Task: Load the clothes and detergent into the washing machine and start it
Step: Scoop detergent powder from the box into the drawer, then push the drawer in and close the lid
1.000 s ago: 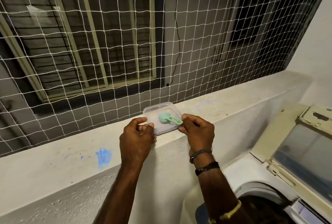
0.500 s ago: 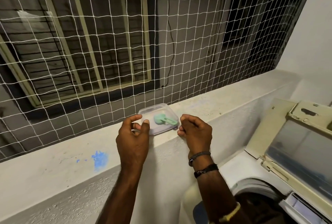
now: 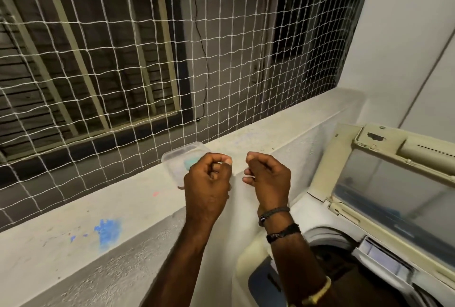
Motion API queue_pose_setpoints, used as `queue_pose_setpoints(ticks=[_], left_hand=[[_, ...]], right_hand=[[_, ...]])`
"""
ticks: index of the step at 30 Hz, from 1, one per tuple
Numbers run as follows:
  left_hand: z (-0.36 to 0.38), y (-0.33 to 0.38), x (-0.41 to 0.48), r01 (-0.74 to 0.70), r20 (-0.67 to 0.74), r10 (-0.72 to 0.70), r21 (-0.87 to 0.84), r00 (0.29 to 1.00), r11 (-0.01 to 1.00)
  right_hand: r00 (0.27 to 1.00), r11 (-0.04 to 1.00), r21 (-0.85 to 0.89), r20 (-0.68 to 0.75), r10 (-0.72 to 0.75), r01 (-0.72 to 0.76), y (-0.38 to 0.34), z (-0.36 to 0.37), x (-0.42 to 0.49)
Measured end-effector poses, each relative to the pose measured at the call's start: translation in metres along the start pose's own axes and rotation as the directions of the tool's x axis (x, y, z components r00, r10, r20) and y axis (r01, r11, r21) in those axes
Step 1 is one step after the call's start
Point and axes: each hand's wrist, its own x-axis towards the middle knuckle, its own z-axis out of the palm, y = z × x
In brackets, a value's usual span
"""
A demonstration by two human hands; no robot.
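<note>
Two hands hover in front of a pale ledge [image 3: 73, 210] in the head view. Left hand [image 3: 208, 183] is curled into a loose fist, fingers bent in, overlapping the near edge of a clear plastic container [image 3: 177, 159]; whether it touches it I cannot tell. Right hand [image 3: 268, 178] is curled too, holding nothing, just beside the left. Something green [image 3: 190, 162] shows inside the container. Lower right, the washing machine [image 3: 248, 257] stands with its lid [image 3: 394, 183] raised.

left hand [image 3: 208, 183], right hand [image 3: 268, 178]: off container [image 3: 177, 159] | curled, pulled back
</note>
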Motion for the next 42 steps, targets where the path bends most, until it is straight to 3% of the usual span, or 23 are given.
queue_pose_setpoints(ticks=[11, 23, 34, 42], left_hand=[[0.064, 0.009, -0.016, 0.045, 0.265, -0.012, -0.119, 0.964, 0.992], [0.13, 0.003, -0.035, 0.111, 0.452, -0.04, -0.132, 0.891, 0.985], [0.188, -0.013, -0.054, 0.148, 0.591, -0.018, -0.172, 0.806, 0.974], [0.218, -0.022, -0.079, 0.185, 0.714, -0.004, -0.177, 0.7, 0.967]], right_hand=[[0.985, 0.996, -0.051, -0.153, -0.082, 0.075, -0.016, -0.056, 0.006], [0.922, 0.995, -0.08, -0.378, -0.087, 0.061, -0.013, -0.124, 0.011], [0.809, 0.994, -0.098, -0.58, -0.097, 0.049, -0.009, -0.176, 0.01], [0.694, 0.987, -0.157, -0.708, -0.132, 0.028, 0.004, -0.212, -0.005]])
